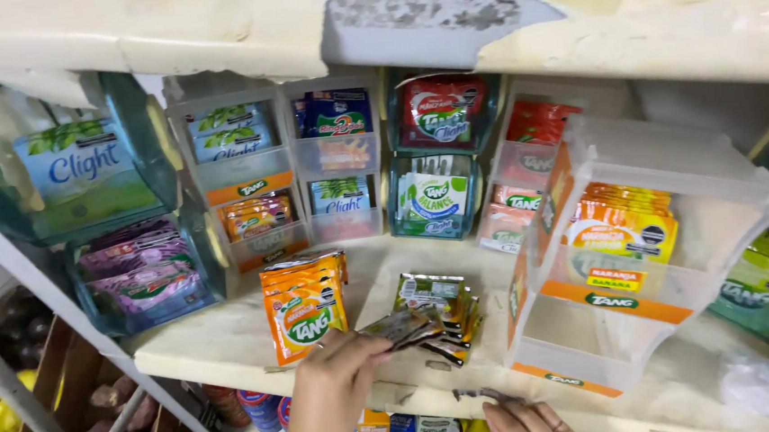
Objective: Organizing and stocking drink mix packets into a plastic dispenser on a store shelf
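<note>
Left hand [337,373] pinches dark sachets [401,326], long axis toward 3 o'clock; right hand [521,425] spread at shelf [222,340] edge, 5 o'clock.

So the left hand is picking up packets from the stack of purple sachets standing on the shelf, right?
Not quite. The head view shows the left hand holding dark packets beside a stack of orange sachets, not purple ones. The purple sachets sit in a clear bin further left. The orange stack does stand on the shelf.
</note>
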